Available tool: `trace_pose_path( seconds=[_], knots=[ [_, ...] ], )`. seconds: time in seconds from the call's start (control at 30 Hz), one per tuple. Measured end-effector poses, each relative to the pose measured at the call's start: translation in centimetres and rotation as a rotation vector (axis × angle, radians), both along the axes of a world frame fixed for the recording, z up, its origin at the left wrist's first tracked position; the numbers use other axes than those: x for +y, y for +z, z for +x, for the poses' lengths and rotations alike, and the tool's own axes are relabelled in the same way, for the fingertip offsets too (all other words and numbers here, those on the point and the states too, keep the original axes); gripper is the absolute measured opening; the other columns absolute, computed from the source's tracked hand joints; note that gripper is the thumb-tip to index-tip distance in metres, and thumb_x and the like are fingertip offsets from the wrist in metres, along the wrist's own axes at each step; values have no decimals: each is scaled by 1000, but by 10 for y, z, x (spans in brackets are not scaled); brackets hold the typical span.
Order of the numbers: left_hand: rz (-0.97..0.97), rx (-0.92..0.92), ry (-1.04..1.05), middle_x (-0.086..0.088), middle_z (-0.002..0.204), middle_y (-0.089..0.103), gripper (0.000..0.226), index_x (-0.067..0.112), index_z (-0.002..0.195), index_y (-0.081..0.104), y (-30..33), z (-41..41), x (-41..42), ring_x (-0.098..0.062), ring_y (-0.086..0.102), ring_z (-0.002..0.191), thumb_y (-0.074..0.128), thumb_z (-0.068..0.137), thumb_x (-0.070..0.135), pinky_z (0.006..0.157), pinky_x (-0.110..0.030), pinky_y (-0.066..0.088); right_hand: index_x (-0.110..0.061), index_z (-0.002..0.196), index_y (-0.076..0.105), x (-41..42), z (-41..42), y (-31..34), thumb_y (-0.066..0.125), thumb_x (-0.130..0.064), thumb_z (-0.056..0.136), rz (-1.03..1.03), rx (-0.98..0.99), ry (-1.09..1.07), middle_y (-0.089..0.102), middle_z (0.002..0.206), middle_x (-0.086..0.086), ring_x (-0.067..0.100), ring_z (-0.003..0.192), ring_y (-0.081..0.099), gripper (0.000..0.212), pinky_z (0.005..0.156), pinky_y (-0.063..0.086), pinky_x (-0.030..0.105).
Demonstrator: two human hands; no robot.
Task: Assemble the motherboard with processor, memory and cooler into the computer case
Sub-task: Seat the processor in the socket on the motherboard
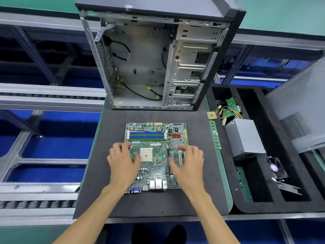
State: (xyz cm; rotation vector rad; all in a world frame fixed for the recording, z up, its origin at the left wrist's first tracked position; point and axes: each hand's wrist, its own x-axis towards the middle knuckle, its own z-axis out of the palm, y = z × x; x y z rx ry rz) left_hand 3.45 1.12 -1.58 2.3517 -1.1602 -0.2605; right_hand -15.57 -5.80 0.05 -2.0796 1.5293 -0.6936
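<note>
A green motherboard [154,138] lies flat on the dark mat [193,191], its white processor socket [146,154] bare and its blue and green memory slots [146,135] at the far side. My left hand [123,161] hovers over the board's left part with fingers loosely spread. Over the board's right part, above the white expansion slots, my right hand [189,162] does the same. Neither hand holds anything. The open computer case [154,62] stands upright behind the board. A gold processor [211,115] and a green memory stick [215,134] lie to the right.
A black foam tray [255,206] at the right holds a grey power supply [244,136] with coloured cables, a small circuit board [231,103] and a fan [276,167]. A grey case side panel [299,111] leans at far right. Conveyor rails run along the left.
</note>
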Motion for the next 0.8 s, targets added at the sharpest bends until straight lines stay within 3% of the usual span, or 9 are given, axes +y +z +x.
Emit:
trace_pose_path(
  seconds=[0.07, 0.13, 0.23, 0.47, 0.57, 0.67, 0.8],
  knots=[
    [-25, 12, -89, 0, 119, 44, 37, 18, 126, 55, 1, -6, -3, -20, 40, 113, 63, 91, 24, 97, -38, 30, -24, 120, 59, -3, 22, -1, 71, -45, 83, -18, 29, 168, 46, 125, -7, 11, 123, 34, 44, 103, 26, 28],
    [-7, 27, -132, 2, 123, 45, 41, 19, 129, 55, -1, -10, -5, -18, 39, 120, 63, 90, 25, 103, -39, 27, -24, 124, 58, -4, 41, -7, 71, -48, 80, 30, 143, 278, 40, 140, -1, 18, 138, 28, 52, 115, 22, 35],
    [18, -2, -156, 5, 130, 48, 45, 19, 133, 56, -7, -12, -3, -15, 40, 126, 64, 89, 26, 106, -35, 23, -28, 125, 60, -2, 49, -20, 66, -53, 80, 44, 300, 292, 37, 149, 4, 24, 146, 22, 52, 120, 13, 42],
    [9, -41, -172, 9, 132, 51, 43, 20, 132, 58, -11, -11, 1, -9, 42, 126, 63, 89, 22, 104, -30, 21, -27, 97, 71, -5, 48, -25, 64, -49, 72, -73, 242, 221, 57, 122, -2, 24, 126, 45, 34, 106, 31, 45],
    [2, -43, -189, 10, 131, 52, 43, 20, 132, 59, -11, -9, 3, -8, 42, 125, 63, 90, 20, 103, -28, 21, -26, 83, 72, -11, 50, -22, 65, -44, 77, -166, 90, 187, 60, 109, -5, 21, 113, 53, 20, 104, 33, 46],
    [3, -48, -199, 10, 130, 53, 44, 20, 132, 59, -11, -7, 3, -8, 43, 124, 63, 89, 19, 102, -28, 21, -28, 84, 72, -31, 56, -15, 72, -43, 84, -212, -1, 138, 61, 104, -9, 16, 109, 53, 16, 104, 32, 43],
    [19, -41, -184, 8, 126, 54, 41, 19, 129, 61, -8, -7, -1, -11, 45, 121, 63, 88, 16, 100, -31, 25, -26, 89, 72, -49, 65, -9, 72, -49, 86, -112, 40, 161, 60, 103, -9, 14, 109, 48, 22, 106, 32, 41]
  ],
)
